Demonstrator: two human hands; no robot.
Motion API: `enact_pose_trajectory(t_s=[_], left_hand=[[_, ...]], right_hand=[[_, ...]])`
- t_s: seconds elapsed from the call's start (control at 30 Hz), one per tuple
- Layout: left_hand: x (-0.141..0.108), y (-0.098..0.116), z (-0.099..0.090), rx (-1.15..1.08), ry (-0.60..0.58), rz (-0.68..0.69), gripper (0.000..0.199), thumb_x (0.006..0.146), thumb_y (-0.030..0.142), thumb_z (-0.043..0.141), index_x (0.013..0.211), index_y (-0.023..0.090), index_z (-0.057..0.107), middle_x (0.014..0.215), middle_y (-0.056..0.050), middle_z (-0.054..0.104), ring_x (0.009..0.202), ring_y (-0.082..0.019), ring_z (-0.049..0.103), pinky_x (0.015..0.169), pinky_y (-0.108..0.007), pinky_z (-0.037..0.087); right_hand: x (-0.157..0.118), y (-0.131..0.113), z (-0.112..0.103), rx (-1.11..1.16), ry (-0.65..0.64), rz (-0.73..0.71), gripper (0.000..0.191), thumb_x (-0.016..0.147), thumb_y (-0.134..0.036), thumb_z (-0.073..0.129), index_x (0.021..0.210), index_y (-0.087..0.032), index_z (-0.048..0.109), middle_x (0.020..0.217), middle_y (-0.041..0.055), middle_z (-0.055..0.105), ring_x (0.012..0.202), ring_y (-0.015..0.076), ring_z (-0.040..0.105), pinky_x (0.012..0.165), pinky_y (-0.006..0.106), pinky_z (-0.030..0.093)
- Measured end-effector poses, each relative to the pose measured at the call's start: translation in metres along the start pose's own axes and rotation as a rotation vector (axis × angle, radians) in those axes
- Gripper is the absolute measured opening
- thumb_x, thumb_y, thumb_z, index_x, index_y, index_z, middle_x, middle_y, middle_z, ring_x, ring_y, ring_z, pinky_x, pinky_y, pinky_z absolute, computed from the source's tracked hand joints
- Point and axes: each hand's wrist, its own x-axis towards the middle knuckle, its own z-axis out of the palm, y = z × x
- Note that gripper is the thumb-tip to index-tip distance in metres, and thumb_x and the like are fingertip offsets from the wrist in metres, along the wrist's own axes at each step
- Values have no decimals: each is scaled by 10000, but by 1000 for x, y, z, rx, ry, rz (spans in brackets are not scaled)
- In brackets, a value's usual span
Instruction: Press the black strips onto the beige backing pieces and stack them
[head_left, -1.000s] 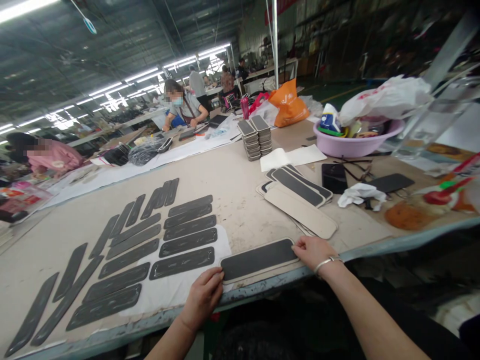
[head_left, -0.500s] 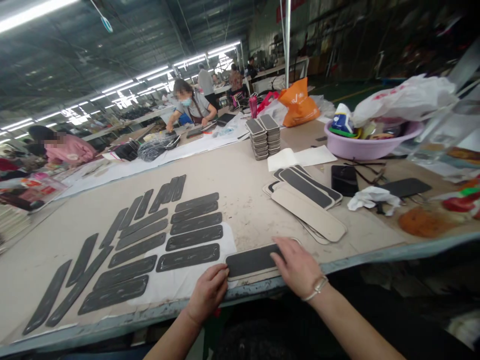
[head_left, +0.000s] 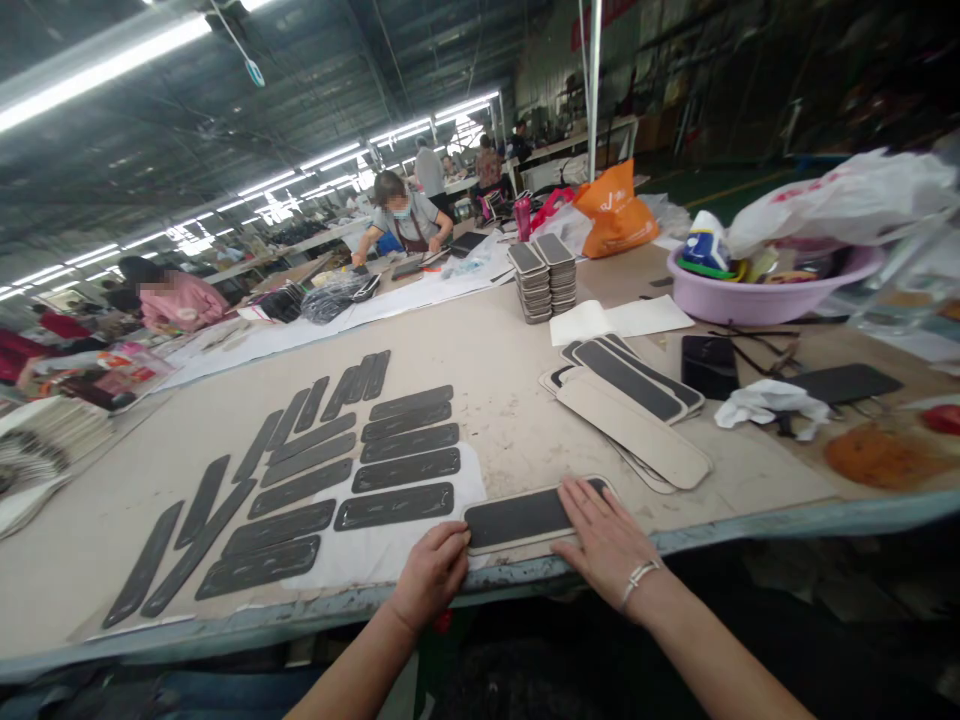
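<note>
A long dark grey panel with a pale border (head_left: 517,518) lies at the table's front edge. My left hand (head_left: 433,568) has its fingers curled and pinches the left end of this panel. Flat on the right end lies my right hand (head_left: 606,538), fingers stretched out, a bracelet at the wrist. Left of my hands, several glossy dark strips (head_left: 394,507) are spread in rows, some over a white sheet (head_left: 469,480). To the right is a loose fan of pale-backed and dark panels (head_left: 637,425).
Two stacks of panels (head_left: 536,285) stand farther back, near an orange bag (head_left: 615,215). At right are a purple basin (head_left: 772,297), a phone (head_left: 709,367), crumpled tissue (head_left: 772,405) and glasses. A co-worker (head_left: 409,215) works across the table, another person (head_left: 176,297) at far left.
My right hand has flattened out, its fingers now extended along the panel's right end. My left hand stays at the left end. The whole view has shifted slightly.
</note>
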Motion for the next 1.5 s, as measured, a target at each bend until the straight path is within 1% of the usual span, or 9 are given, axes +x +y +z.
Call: enact_pose_trajectory(t_s=[0.37, 0.43, 0.53, 0.67, 0.77, 1.0, 1.13, 1.37, 1.5], left_hand=[[-4, 13, -13, -47, 313, -66, 249, 823, 122, 467, 1029, 189, 590, 997, -86, 625, 951, -172, 597, 835, -319, 510], [2, 30, -14, 0, 242, -10, 341, 840, 137, 454, 1167, 189, 532, 1147, -106, 583, 1104, -197, 530, 931, -363, 462], [22, 65, -2, 66, -29, 85, 475, 874, 232, 430, 1337, 147, 364, 1373, -130, 405, 1303, -240, 314, 1042, -431, 347], [49, 92, 25, 160, -289, 76, 618, 883, 445, 383, 1388, 112, 259, 1451, -149, 256, 1347, -280, 187, 1071, -501, 254], [51, 81, 29, 221, -327, 29, 647, 881, 492, 353, 1394, 114, 244, 1457, -152, 231, 1352, -282, 164, 1082, -507, 214], [15, 32, 3, 294, -288, 86, 640, 890, 385, 410, 1424, 157, 141, 1472, -133, 176, 1356, -273, 146, 1069, -485, 257], [11, 29, 7, 324, -238, 107, 627, 885, 367, 428, 1418, 155, 174, 1464, -128, 219, 1354, -274, 160, 1061, -482, 277], [11, 20, 17, 400, -200, 156, 595, 887, 342, 420, 1409, 140, 216, 1466, -128, 219, 1353, -281, 166, 1059, -475, 285], [9, 21, 15, 376, -193, 147, 592, 885, 331, 427, 1409, 152, 218, 1458, -123, 249, 1344, -279, 201, 1054, -475, 300]], right_hand=[[1, 15, 12, -63, 50, 96, 772, 791, -597, 334, 1377, -95, 290, 1465, 76, 181, 1348, 246, 154, 1090, 457, 166], [1, 15, 9, -53, 45, 88, 770, 790, -598, 338, 1374, -98, 298, 1462, 77, 190, 1349, 243, 150, 1092, 455, 159], [1, 15, 6, -49, 39, 95, 772, 788, -596, 346, 1372, -94, 298, 1460, 85, 195, 1350, 244, 147, 1093, 456, 151], [1, 15, 6, -34, 38, 93, 792, 779, -603, 362, 1370, -81, 298, 1458, 104, 199, 1348, 253, 152, 1088, 466, 163], [0, 15, 6, -12, 61, 80, 790, 777, -598, 374, 1372, -84, 297, 1459, 109, 202, 1348, 253, 150, 1088, 463, 163], [0, 16, 6, 35, 64, 86, 773, 779, -589, 391, 1372, -101, 307, 1460, 106, 207, 1348, 261, 145, 1092, 473, 142], [-1, 7, 3, 31, 78, 117, 789, 797, -614, 355, 1377, -83, 286, 1461, 133, 179, 1349, 289, 124, 1080, 536, 89], [3, -46, 6, 171, 53, -240, 837, 798, -696, 226, 1414, -133, 166, 1482, 85, 119, 1364, 210, 57, 1105, 461, 81], [0, -31, 3, 160, -25, -143, 849, 792, -689, 275, 1395, -93, 227, 1473, 113, 144, 1359, 227, 99, 1106, 448, 89]])
